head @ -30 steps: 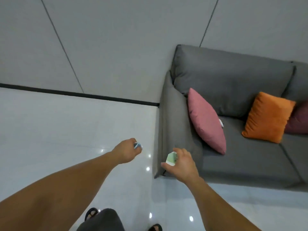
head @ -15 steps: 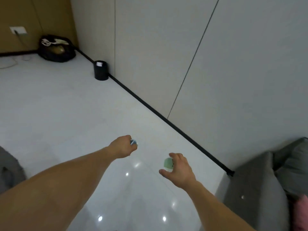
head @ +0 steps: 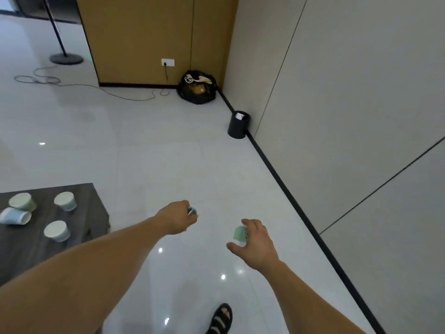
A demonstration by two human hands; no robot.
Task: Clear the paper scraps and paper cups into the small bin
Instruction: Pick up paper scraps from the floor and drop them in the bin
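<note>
Now nearer, the small bin.

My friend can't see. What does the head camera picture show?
The left hand grips a bluish paper bit and the right hand a green piece. A small black bin stands ahead by the wall; four cups are on a table.

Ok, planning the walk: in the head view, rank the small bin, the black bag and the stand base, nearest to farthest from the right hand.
1. small bin, ahead of the right hand, against the wall.
2. black bag, beyond it in the corner.
3. stand base, far back on the left.
</note>
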